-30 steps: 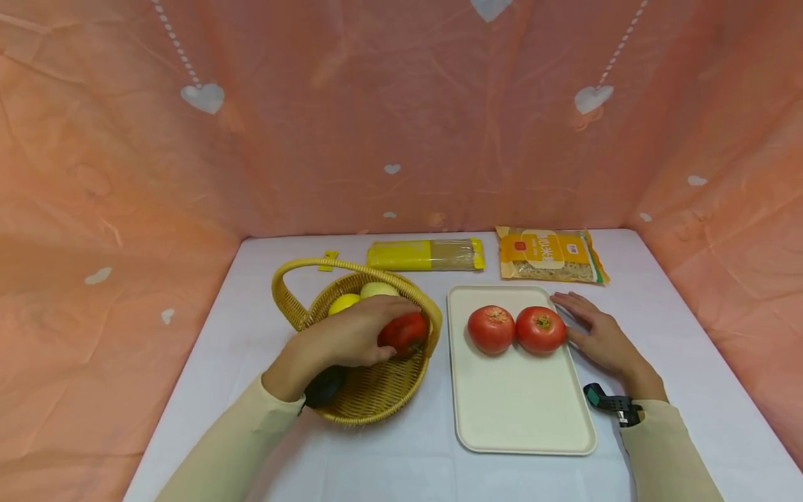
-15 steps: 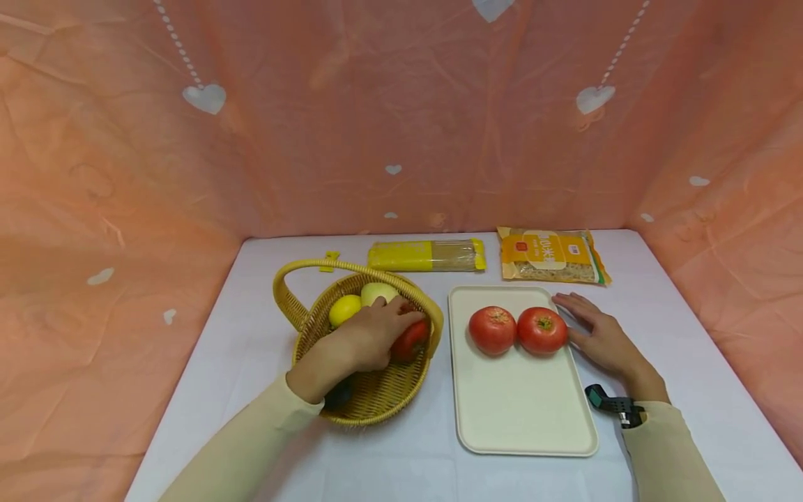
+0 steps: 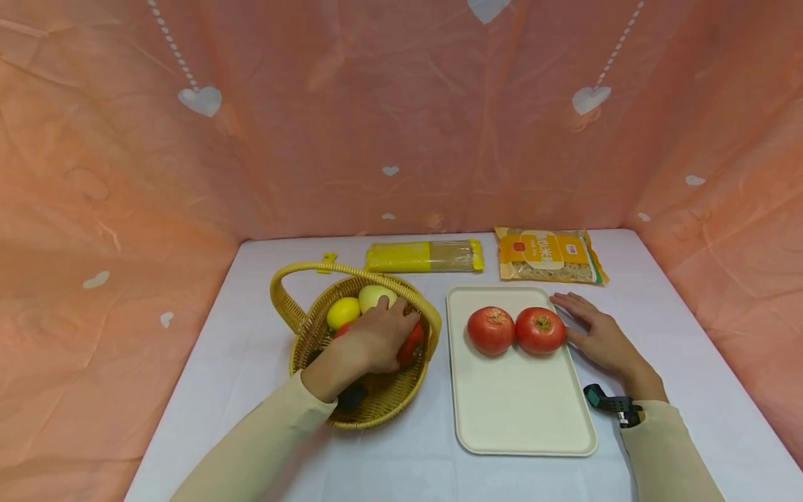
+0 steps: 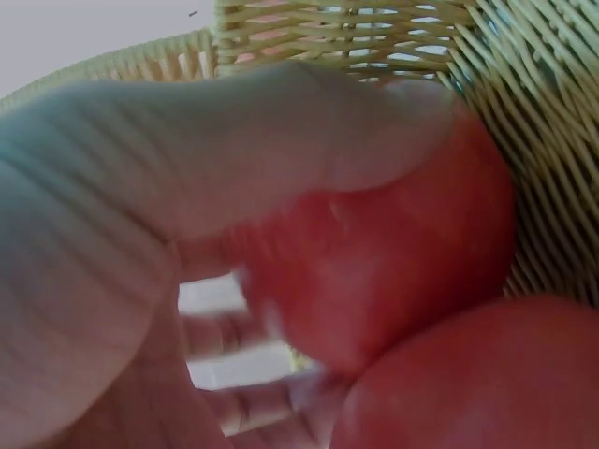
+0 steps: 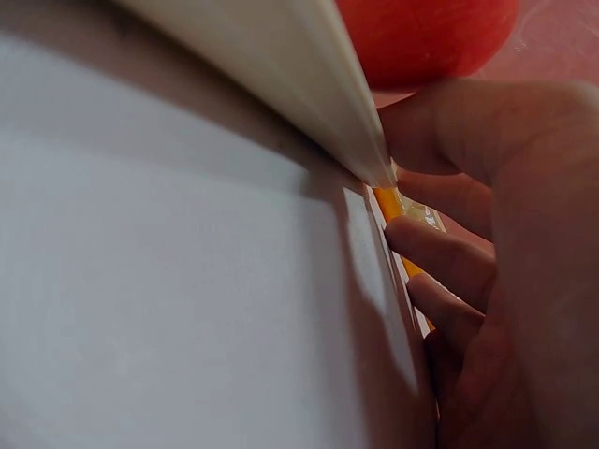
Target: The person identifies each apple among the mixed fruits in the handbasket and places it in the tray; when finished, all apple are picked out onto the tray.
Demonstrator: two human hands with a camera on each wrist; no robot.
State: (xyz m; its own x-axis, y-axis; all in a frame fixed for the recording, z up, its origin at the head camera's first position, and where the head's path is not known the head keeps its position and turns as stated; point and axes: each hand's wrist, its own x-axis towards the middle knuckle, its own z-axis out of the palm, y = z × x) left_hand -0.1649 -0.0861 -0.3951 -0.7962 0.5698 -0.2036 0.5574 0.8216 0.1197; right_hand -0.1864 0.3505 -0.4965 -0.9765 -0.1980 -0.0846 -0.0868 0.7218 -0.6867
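Note:
My left hand (image 3: 370,341) reaches into the wicker basket (image 3: 389,404). In the left wrist view its thumb lies across a red tomato (image 4: 402,253), with its fingers on the far side. A second tomato (image 4: 496,383) sits against the first. Beside the hand in the basket are a yellow lemon (image 3: 343,313) and a round pale-green fruit (image 3: 375,298). My right hand (image 3: 603,341) rests at the right edge of the cream tray (image 3: 523,404), fingers extended and thumb at the rim. Two tomatoes lie on the tray, the right tomato (image 3: 540,331) close to that hand.
Behind the basket and tray lie a yellow packet of noodles (image 3: 423,256) and an orange bag of grain (image 3: 552,256). The basket's tall handle (image 3: 351,268) arches behind the left hand. Pink curtains (image 3: 401,125) with hearts surround the white table (image 3: 213,390).
My left hand has shifted right within the basket, and its fingers have moved over the red tomato. Another patch of red shows left of the hand. The right hand has stayed put.

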